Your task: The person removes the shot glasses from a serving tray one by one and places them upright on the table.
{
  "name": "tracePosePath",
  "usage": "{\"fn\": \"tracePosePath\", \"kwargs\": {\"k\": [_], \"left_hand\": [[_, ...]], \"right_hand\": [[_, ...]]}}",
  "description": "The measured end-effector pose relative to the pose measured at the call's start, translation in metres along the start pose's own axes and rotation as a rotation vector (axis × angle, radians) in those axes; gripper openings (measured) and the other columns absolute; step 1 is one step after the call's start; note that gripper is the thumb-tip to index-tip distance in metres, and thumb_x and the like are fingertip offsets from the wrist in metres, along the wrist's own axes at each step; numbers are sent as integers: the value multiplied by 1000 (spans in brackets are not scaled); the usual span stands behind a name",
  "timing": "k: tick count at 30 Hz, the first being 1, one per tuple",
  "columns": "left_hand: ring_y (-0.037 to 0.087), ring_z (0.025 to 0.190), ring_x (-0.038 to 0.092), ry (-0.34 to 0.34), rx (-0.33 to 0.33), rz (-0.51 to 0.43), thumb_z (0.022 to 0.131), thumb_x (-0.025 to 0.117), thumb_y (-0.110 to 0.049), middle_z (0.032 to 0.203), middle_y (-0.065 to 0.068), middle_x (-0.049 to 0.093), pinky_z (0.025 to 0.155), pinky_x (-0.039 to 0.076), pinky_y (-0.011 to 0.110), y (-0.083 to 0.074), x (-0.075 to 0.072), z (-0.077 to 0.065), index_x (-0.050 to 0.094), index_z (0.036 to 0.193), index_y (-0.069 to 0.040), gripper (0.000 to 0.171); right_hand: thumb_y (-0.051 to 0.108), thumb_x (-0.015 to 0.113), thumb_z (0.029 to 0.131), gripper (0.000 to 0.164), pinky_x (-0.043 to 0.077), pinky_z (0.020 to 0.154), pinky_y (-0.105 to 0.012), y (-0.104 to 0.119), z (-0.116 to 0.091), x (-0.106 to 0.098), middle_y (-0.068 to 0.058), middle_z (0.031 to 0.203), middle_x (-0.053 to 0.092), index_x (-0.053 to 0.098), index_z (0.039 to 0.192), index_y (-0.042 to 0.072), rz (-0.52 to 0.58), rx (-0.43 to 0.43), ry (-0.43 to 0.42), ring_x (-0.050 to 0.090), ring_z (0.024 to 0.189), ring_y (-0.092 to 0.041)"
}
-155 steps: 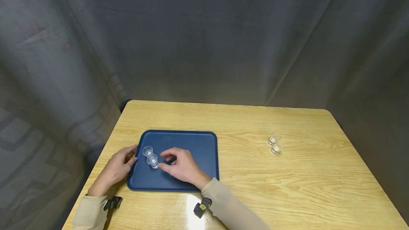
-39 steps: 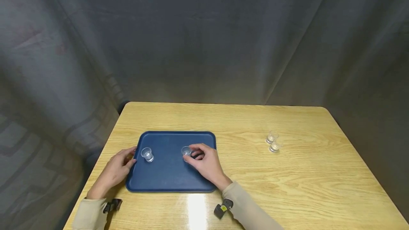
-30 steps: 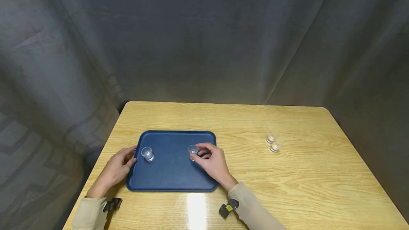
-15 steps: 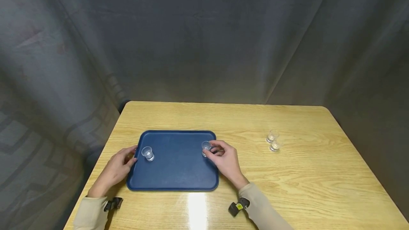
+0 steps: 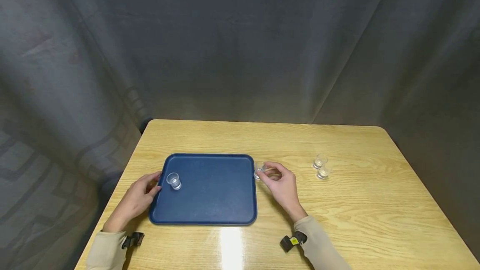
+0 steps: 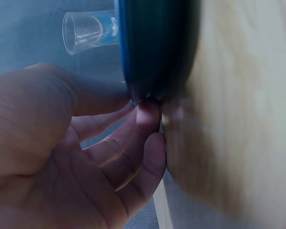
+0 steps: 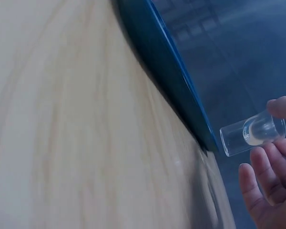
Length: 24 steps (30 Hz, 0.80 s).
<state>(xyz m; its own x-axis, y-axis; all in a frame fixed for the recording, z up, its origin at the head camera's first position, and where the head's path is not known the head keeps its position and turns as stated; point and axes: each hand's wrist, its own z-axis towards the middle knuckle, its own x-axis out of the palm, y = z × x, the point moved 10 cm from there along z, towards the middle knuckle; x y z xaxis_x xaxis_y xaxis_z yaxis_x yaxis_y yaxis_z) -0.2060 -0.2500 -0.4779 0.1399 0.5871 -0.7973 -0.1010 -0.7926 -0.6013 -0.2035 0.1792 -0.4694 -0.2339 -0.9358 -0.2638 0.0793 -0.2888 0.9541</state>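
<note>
My L hand (image 5: 136,198) pinches the L edge of the blue tray (image 5: 210,197), thumb at the rim. My R hand (image 5: 283,186) grips the small glass (image 7: 252,132) near its mouth, thumb vs. fingertips, raised just beside the tray's R edge. Prob. light, stiff, slick & breakable: best held round the upper wall w/ a gentle pinch. Base could clip that rim. Second glass (image 5: 174,181) stands on tray's L side, well apart. Beyond, wood table (image 5: 375,199) gives room btwn tray & the glass pair (image 5: 323,173); then far edge, dark curtain (image 5: 240,53) behind.
</note>
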Motion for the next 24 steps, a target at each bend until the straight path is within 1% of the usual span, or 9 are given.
{"fn": "tracePosePath", "kwargs": {"k": [4, 7, 11, 16, 22, 24], "left_hand": [[19, 84, 53, -5, 10, -6, 103, 65, -5, 120, 21, 67, 70, 41, 30, 0, 0, 1, 56, 147, 8, 47], [19, 83, 52, -7, 5, -8, 103, 65, -5, 119, 20, 67, 70, 41, 30, 0, 0, 0, 56, 147, 8, 47], [19, 82, 52, -2, 7, -9, 103, 65, -4, 119, 20, 67, 70, 40, 30, 0, 1, -1, 57, 147, 8, 47], [19, 82, 52, 2, 14, -12, 103, 65, -5, 120, 21, 67, 70, 40, 30, -2, 0, 0, 56, 147, 8, 47], [19, 83, 52, 2, 9, -13, 103, 65, -5, 120, 21, 67, 70, 40, 30, 0, -1, -1, 56, 147, 8, 47], [19, 83, 52, 1, 5, -13, 103, 65, -5, 120, 21, 67, 71, 41, 30, 1, -1, -1, 56, 147, 8, 47]], "right_hand": [[12, 90, 86, 36, 58, 75, -17, -2, 2, -13, -19, 101, 80, 77, 117, 0, -28, 0, -23, 74, 82, -11], [13, 90, 87, 35, 57, 74, -16, -4, 4, -23, -19, 104, 80, 78, 118, 1, -53, 7, -35, 73, 81, -6], [11, 89, 87, 33, 56, 73, -14, -10, 7, -43, -20, 107, 79, 78, 117, 1, -70, 25, -76, 70, 80, 2], [12, 88, 88, 32, 55, 70, -13, -13, 9, -66, -21, 111, 78, 78, 117, 0, -93, 38, -118, 69, 80, 5], [18, 89, 88, 35, 52, 64, -15, -23, 8, -82, -21, 108, 79, 78, 119, 3, -167, 94, -106, 68, 76, 7], [19, 88, 89, 36, 51, 62, -16, -25, 8, -86, -21, 107, 79, 78, 119, 2, -189, 100, -103, 68, 75, 6]]}}
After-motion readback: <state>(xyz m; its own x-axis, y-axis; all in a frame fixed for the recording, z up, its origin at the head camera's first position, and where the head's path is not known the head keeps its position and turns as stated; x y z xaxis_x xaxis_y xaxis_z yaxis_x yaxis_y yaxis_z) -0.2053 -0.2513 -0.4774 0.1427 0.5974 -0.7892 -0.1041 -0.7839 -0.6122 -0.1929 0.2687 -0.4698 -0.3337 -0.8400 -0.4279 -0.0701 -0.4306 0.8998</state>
